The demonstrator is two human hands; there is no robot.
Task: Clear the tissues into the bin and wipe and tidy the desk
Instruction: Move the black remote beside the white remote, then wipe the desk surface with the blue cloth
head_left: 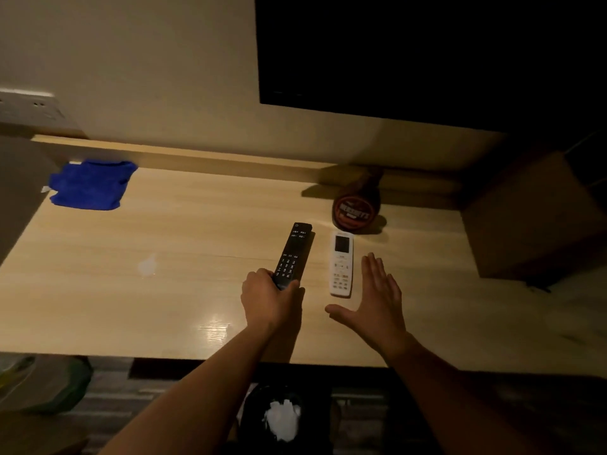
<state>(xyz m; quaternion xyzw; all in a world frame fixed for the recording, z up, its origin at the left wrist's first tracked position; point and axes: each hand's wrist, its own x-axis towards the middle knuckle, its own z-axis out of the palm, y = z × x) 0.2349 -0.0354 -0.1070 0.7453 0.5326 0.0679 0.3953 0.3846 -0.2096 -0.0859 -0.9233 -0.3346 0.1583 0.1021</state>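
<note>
Wooden and pale, the desk (131, 290) is the biggest thing, smooth and shiny where the light hits it. Its right end fades into deep shadow. A black screen (427, 54) hangs on the wall above, cut off at the top and right edge, so its full shape is hidden. A brown box (532, 218) sits at the right end of the desk, dim and hard to make out.

Under the front edge of the desk stands a dark round bin (249, 418), partly hidden by the left arm. White crumpled tissues (283, 420) lie inside it.

A soft, fuzzy blue cloth (90, 185) lies bunched at the far left corner of the desk. A brown bottle (356, 205) with a round label rests near the back; its words are blurry.

The left hand (267, 298) is wrapped around the near end of a long black remote (294, 252) with tiny buttons. The right hand (377, 297) is spread flat with its fingers apart, holding nothing, just beside a white remote (341, 262) that lies flat on the desk.
</note>
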